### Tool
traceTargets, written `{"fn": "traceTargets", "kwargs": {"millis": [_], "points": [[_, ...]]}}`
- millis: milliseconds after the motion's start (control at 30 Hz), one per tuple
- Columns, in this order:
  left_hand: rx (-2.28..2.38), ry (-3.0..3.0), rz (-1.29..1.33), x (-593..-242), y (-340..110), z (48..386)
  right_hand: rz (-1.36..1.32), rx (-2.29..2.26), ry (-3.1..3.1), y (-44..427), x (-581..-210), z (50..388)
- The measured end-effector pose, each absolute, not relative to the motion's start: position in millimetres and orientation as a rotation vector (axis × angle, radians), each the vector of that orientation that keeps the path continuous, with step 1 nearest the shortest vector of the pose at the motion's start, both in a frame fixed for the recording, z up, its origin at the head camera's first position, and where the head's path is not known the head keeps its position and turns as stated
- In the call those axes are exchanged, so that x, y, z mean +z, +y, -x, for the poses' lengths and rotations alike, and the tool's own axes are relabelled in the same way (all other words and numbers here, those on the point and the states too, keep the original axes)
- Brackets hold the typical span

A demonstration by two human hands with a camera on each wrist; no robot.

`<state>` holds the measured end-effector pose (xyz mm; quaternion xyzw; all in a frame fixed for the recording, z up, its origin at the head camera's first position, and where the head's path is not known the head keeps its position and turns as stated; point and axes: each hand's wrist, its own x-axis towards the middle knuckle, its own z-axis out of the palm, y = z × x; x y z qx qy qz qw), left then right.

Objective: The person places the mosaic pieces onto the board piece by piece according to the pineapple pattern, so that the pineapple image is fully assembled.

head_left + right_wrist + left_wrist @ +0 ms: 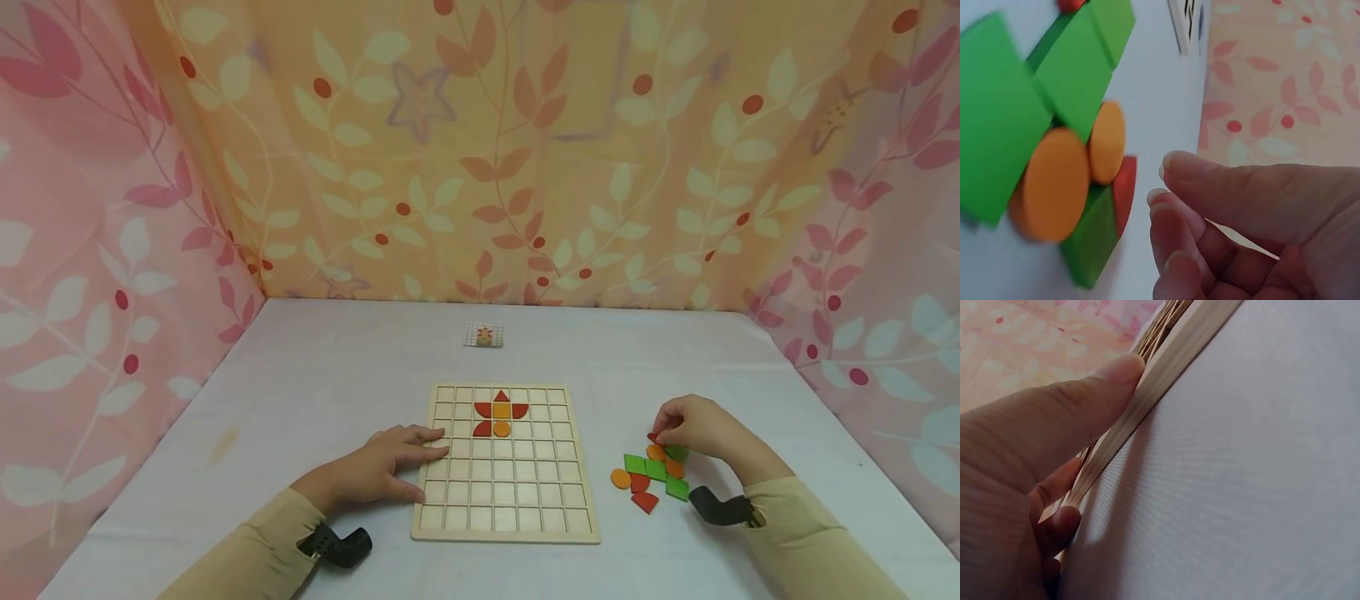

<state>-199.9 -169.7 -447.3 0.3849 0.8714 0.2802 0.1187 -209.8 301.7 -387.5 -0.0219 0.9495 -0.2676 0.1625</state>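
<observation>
A light wooden grid board (519,492) lies in the middle of the table. In its upper cells sit a red triangle (501,397), an orange square (501,410), an orange disc (502,428) and several red quarter-round pieces (483,429). My left hand (386,467) rests at the board's left side, its thumb (1116,378) against the wooden edge. To the right, my right hand (693,427) is over a loose heap, thumb and forefinger slightly apart. Beside those fingertips is a red piece (1124,195); the right wrist view shows nothing between them.
The heap holds green pieces (655,470), orange discs (620,478) and red pieces (645,502), some overlapping. Beyond the board lies a small pattern card (483,336). Floral cloth (495,167) hangs behind and along both sides of the white table (337,358).
</observation>
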Motion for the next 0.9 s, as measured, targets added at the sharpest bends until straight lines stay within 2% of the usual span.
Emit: {"fn": "traceTargets", "kwargs": {"millis": [367,900], "points": [[0.824,2.553,-1.135,-449.9,-170.6,200.2,0.012,-0.729,2.742,325.3,-396.1,207.0],[0.817,2.539,-1.103,-449.0,-170.9,201.0,0.012,-0.68,2.752,317.5,-403.9,214.7]]}}
